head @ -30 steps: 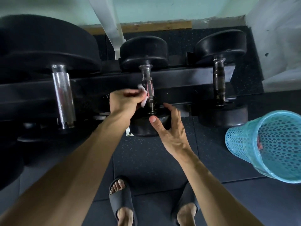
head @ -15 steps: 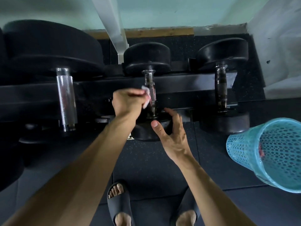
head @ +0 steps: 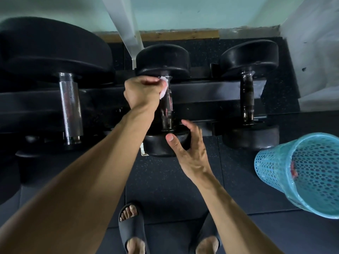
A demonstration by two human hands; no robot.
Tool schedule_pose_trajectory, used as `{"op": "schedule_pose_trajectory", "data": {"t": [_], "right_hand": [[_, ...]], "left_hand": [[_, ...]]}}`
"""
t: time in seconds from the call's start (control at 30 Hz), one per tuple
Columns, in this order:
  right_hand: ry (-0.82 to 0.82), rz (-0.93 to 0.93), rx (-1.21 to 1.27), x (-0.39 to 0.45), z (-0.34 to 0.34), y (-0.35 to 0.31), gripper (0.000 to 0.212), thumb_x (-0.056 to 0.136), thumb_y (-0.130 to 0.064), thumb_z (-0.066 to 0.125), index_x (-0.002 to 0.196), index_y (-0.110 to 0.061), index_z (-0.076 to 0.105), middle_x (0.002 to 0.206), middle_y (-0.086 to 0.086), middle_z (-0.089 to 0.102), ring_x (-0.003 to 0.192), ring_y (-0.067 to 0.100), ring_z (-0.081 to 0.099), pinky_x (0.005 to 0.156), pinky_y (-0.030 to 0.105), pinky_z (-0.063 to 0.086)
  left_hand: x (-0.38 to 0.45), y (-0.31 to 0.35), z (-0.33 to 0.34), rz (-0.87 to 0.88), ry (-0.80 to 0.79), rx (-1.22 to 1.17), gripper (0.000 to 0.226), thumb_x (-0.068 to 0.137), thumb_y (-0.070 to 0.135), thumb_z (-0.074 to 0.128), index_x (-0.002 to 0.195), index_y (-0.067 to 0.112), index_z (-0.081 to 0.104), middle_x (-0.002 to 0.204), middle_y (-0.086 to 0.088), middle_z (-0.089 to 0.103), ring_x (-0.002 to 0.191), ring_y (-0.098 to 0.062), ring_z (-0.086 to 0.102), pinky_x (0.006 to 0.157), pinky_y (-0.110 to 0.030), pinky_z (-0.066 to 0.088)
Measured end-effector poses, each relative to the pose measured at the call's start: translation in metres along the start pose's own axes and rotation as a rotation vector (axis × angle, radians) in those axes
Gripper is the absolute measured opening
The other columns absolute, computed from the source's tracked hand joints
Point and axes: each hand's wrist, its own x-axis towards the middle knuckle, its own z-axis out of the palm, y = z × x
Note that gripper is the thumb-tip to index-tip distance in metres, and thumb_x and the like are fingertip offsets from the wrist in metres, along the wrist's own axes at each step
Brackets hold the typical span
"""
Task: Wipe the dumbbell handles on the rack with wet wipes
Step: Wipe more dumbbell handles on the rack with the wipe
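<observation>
Three black dumbbells lie across the dark rack (head: pixel 201 96). My left hand (head: pixel 143 92) pinches a small white wet wipe (head: pixel 163 89) against the far end of the middle dumbbell's handle (head: pixel 167 110). My right hand (head: pixel 189 149) cups the near head (head: pixel 161 145) of that dumbbell, thumb on its front, fingers curled over its right side. To the left is a large dumbbell with a chrome handle (head: pixel 70 109). The right one has a dark handle (head: pixel 247 98).
A blue perforated waste basket (head: pixel 302 173) leans at the right, something red inside it. A white post (head: pixel 126 24) rises behind the rack. Black rubber floor mats (head: pixel 165 189) lie below, with my feet in dark slides (head: pixel 131 226). A pale wall (head: pixel 311 52) closes the right side.
My left hand has slid the wipe along the middle handle from near its centre to its far end. My right hand stays on the near head.
</observation>
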Motion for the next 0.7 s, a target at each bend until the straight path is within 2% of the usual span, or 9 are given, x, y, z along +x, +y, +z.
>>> {"op": "schedule_pose_trajectory", "data": {"t": [0.13, 0.2, 0.23, 0.33, 0.4, 0.47, 0.53, 0.6, 0.7], "right_hand": [[0.008, -0.015, 0.007, 0.000, 0.000, 0.001, 0.079, 0.073, -0.071, 0.056, 0.142, -0.035, 0.040, 0.134, -0.013, 0.043, 0.118, -0.001, 0.043, 0.082, 0.003, 0.034], [0.008, -0.019, 0.001, -0.001, 0.000, 0.000, 0.080, 0.072, -0.072, 0.056, 0.141, -0.035, 0.040, 0.132, -0.010, 0.045, 0.118, 0.004, 0.046, 0.084, 0.004, 0.035], [0.005, -0.018, 0.001, -0.001, 0.000, 0.001, 0.080, 0.072, -0.072, 0.056, 0.141, -0.035, 0.040, 0.132, -0.010, 0.045, 0.118, 0.004, 0.046, 0.084, 0.005, 0.035], [-0.008, -0.007, 0.008, -0.001, -0.001, 0.001, 0.080, 0.072, -0.071, 0.055, 0.142, -0.036, 0.039, 0.134, -0.013, 0.041, 0.118, 0.000, 0.041, 0.082, 0.002, 0.029], [-0.023, 0.002, 0.030, 0.000, -0.002, 0.001, 0.081, 0.072, -0.071, 0.055, 0.143, -0.037, 0.038, 0.136, -0.015, 0.039, 0.118, -0.002, 0.037, 0.083, 0.003, 0.027], [-0.023, 0.000, 0.038, -0.001, -0.003, 0.002, 0.081, 0.071, -0.071, 0.055, 0.143, -0.036, 0.038, 0.138, -0.013, 0.040, 0.122, 0.001, 0.039, 0.092, 0.010, 0.031], [-0.010, -0.012, 0.031, -0.001, -0.002, 0.002, 0.082, 0.071, -0.071, 0.056, 0.142, -0.033, 0.041, 0.135, -0.009, 0.044, 0.124, 0.007, 0.044, 0.100, 0.021, 0.038], [-0.005, -0.010, 0.024, -0.002, -0.001, 0.001, 0.082, 0.070, -0.071, 0.057, 0.141, -0.033, 0.041, 0.133, -0.007, 0.045, 0.123, 0.011, 0.047, 0.100, 0.025, 0.041], [-0.005, -0.012, 0.023, -0.002, -0.001, 0.002, 0.082, 0.070, -0.072, 0.057, 0.140, -0.033, 0.041, 0.133, -0.008, 0.045, 0.124, 0.011, 0.047, 0.102, 0.029, 0.043]], "left_hand": [[-0.025, -0.019, -0.017, -0.022, -0.107, 0.117, 0.021, 0.074, 0.020, 0.086, 0.063, 0.027, 0.071, 0.063, 0.011, 0.072, 0.071, -0.003, 0.072, 0.086, -0.032, 0.058], [-0.038, -0.028, -0.026, -0.035, -0.198, 0.152, 0.019, 0.076, 0.019, 0.084, 0.063, 0.022, 0.072, 0.065, 0.006, 0.073, 0.072, -0.005, 0.072, 0.091, -0.033, 0.056], [-0.036, -0.027, -0.026, -0.037, -0.189, 0.147, 0.016, 0.075, 0.018, 0.085, 0.066, 0.021, 0.072, 0.067, 0.005, 0.074, 0.072, -0.005, 0.072, 0.090, -0.033, 0.056], [-0.012, -0.007, -0.008, -0.006, -0.029, 0.097, 0.017, 0.069, 0.019, 0.090, 0.071, 0.022, 0.073, 0.071, 0.005, 0.074, 0.073, -0.007, 0.073, 0.081, -0.032, 0.060], [-0.001, 0.001, 0.000, 0.032, 0.017, 0.092, 0.019, 0.069, 0.019, 0.090, 0.069, 0.025, 0.072, 0.071, 0.006, 0.073, 0.071, -0.006, 0.071, 0.079, -0.030, 0.060], [-0.011, -0.005, -0.006, 0.063, -0.057, 0.188, 0.022, 0.071, 0.021, 0.088, 0.068, 0.028, 0.068, 0.068, 0.011, 0.071, 0.068, -0.001, 0.068, 0.076, -0.024, 0.058], [-0.033, -0.019, -0.022, 0.054, -0.194, 0.369, 0.023, 0.072, 0.021, 0.088, 0.067, 0.028, 0.066, 0.068, 0.013, 0.068, 0.065, 0.002, 0.064, 0.067, -0.014, 0.050], [-0.046, -0.029, -0.031, 0.036, -0.278, 0.463, 0.020, 0.072, 0.019, 0.088, 0.070, 0.024, 0.069, 0.070, 0.013, 0.067, 0.059, 0.006, 0.062, 0.055, -0.004, 0.043], [-0.041, -0.021, -0.025, 0.076, -0.213, 0.410, 0.018, 0.072, 0.017, 0.088, 0.074, 0.018, 0.070, 0.070, 0.010, 0.068, 0.053, 0.014, 0.059, 0.052, 0.000, 0.041]]}}
